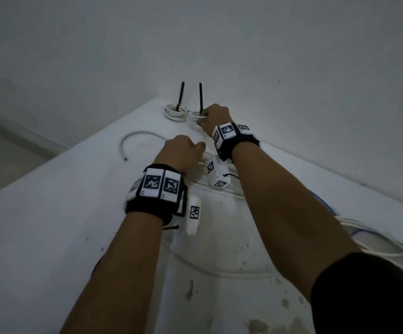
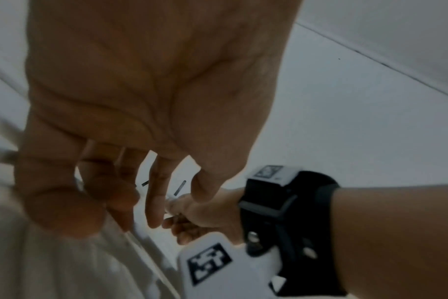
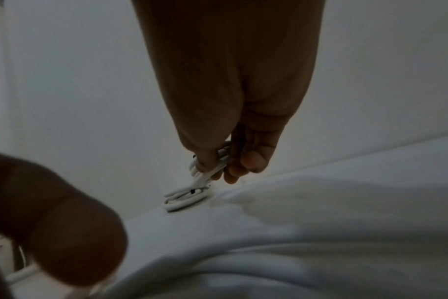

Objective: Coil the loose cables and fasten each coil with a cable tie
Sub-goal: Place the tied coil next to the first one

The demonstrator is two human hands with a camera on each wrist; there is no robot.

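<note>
Two small white cable coils sit at the far end of the white table (image 1: 51, 225). The left coil (image 1: 175, 111) lies flat with a black cable tie (image 1: 181, 95) standing up from it. My right hand (image 1: 204, 118) pinches the second coil (image 1: 195, 116), whose black tie (image 1: 200, 97) also points up. In the right wrist view this held coil (image 3: 212, 163) is tilted just above the lying coil (image 3: 187, 197), between the thumb and fingers of my right hand (image 3: 223, 165). My left hand (image 1: 183, 150) hovers nearer, fingers loosely curled (image 2: 156, 202), with nothing seen in it.
A loose white cable (image 1: 133, 138) curves on the table left of my left hand. More loose white cables (image 1: 210, 194) run under my forearms, and a bundle (image 1: 376, 239) with a blue strand lies at the right edge. A wall stands close behind the table.
</note>
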